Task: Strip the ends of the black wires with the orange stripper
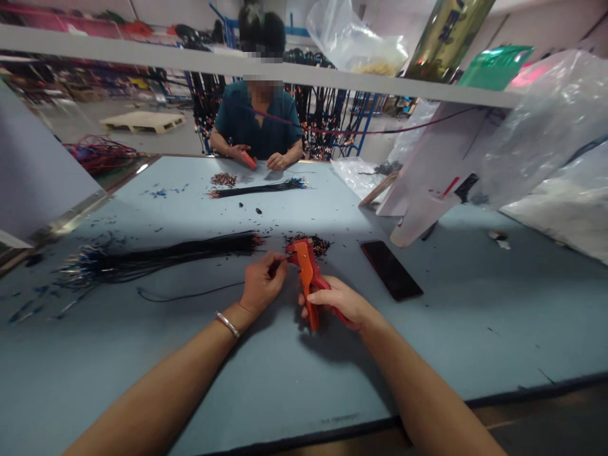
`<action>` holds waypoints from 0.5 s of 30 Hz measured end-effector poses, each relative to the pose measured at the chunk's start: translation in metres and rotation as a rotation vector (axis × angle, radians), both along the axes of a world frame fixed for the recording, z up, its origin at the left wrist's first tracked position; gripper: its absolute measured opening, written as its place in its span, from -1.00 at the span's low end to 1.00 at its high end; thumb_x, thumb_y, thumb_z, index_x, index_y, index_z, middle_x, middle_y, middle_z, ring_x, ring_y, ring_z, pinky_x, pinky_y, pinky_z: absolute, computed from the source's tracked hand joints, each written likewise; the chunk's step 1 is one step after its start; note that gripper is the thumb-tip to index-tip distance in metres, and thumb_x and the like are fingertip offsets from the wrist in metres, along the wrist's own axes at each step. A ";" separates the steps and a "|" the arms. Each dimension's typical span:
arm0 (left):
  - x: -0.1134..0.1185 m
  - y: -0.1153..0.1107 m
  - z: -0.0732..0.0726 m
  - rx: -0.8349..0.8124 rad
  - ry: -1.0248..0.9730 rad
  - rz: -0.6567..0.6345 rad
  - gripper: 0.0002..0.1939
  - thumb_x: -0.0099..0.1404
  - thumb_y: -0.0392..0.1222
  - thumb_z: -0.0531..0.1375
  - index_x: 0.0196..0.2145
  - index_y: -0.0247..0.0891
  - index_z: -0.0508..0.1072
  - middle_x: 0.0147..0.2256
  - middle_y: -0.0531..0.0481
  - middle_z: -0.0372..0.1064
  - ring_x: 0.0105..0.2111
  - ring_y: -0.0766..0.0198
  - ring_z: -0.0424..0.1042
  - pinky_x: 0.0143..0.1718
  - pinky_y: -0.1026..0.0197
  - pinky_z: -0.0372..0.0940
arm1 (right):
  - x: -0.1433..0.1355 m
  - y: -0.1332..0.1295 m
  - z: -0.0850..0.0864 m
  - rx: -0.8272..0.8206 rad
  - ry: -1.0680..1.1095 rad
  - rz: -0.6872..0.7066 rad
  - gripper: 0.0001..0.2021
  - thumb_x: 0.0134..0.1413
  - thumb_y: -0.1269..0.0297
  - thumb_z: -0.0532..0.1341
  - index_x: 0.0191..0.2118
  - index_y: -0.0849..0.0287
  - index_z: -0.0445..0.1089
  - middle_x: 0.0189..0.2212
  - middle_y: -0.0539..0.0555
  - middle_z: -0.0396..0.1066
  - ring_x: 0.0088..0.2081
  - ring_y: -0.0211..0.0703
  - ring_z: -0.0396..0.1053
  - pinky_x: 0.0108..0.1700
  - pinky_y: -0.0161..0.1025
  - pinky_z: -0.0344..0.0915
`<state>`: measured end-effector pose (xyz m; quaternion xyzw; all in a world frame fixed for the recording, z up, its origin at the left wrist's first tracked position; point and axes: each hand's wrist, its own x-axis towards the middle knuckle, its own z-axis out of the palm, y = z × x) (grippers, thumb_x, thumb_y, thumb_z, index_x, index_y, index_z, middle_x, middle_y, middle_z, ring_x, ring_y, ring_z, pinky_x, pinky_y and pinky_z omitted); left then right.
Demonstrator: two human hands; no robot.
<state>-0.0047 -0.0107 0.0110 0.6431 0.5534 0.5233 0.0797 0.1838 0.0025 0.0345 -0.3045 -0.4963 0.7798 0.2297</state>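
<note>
My right hand (337,301) is wrapped round the handles of an orange and red wire stripper (306,269), whose head points away from me. Pinched in my left hand (263,282) is a thin black wire (190,295); its near end reaches the tool's jaws, and the rest trails left over the blue-grey table. A small pile of dark and copper-coloured scraps (320,246) lies just behind the tool head. Left of it stretches a long bundle of black wires (180,253) with blue and white ends at the far left.
A black phone (392,270) lies right of the tool. Across the table (475,316) a person (259,120) holds a red tool (248,159) behind another wire bundle (261,188) and a scrap pile (224,180). A white shelf (190,61) crosses above; plastic bags hang at right.
</note>
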 end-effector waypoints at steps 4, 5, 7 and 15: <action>0.000 0.000 0.001 0.001 0.009 0.010 -0.85 0.23 -0.24 0.11 -0.46 -0.27 0.43 -0.60 0.11 0.29 -0.61 0.41 0.22 -0.54 0.37 0.11 | 0.002 0.001 0.003 0.049 -0.026 -0.021 -0.74 -0.19 0.30 0.30 -0.29 0.22 0.35 -0.39 0.07 0.42 -0.46 -0.17 0.44 -0.53 -0.29 0.38; 0.001 0.000 0.002 0.005 0.013 0.012 -0.85 0.22 -0.25 0.11 -0.47 -0.27 0.43 -0.60 0.12 0.29 -0.61 0.41 0.22 -0.54 0.37 0.11 | 0.002 0.001 0.003 0.058 -0.033 -0.029 -0.73 -0.19 0.29 0.31 -0.28 0.22 0.35 -0.38 0.07 0.42 -0.46 -0.17 0.45 -0.53 -0.29 0.37; 0.002 -0.001 0.003 0.019 0.019 0.012 -0.86 0.20 -0.27 0.11 -0.48 -0.26 0.43 -0.59 0.11 0.33 -0.60 0.42 0.24 -0.53 0.38 0.12 | 0.003 0.003 0.003 0.075 -0.047 -0.057 -0.70 -0.20 0.28 0.31 -0.25 0.23 0.34 -0.38 0.07 0.42 -0.45 -0.15 0.45 -0.52 -0.28 0.37; 0.005 -0.004 0.001 0.062 0.054 -0.023 -0.85 0.21 -0.23 0.17 -0.41 -0.24 0.55 -0.56 0.07 0.43 -0.60 0.42 0.29 -0.52 0.38 0.15 | 0.003 0.006 0.000 0.060 -0.046 -0.180 -0.64 -0.21 0.28 0.30 -0.19 0.22 0.34 -0.37 0.07 0.41 -0.44 -0.13 0.46 -0.48 -0.23 0.34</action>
